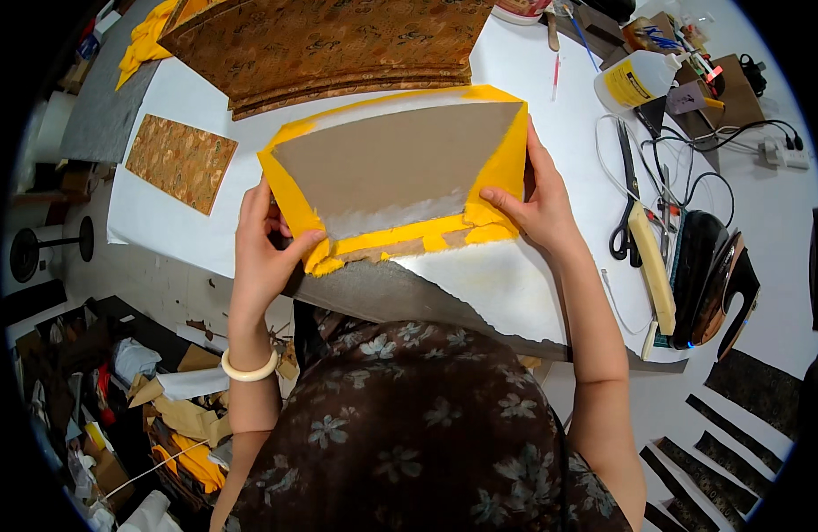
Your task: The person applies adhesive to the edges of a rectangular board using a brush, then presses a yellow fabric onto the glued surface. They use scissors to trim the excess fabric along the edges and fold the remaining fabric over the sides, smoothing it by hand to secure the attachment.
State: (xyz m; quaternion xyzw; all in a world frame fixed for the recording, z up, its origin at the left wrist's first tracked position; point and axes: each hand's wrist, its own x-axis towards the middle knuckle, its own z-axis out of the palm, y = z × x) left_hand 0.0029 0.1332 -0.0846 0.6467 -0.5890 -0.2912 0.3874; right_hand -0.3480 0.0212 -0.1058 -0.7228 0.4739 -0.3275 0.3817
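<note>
Left hand (265,241) and right hand (546,202) — each pinching one side of a yellow-edged tapered panel (391,164); black scissors (632,177) right of the right hand.

Both arms reach forward, one on each side of the body (427,426). The left arm (251,403) goes almost straight ahead. The right arm (597,341) bends at the elbow and leans in toward the middle. The left hand (265,248) and the right hand (546,202) are well apart, and both are pinching. Each thumb is on top and points inward. The left fingers (261,202) are bent and partly hidden. The right fingers (539,158) point forward.
</note>
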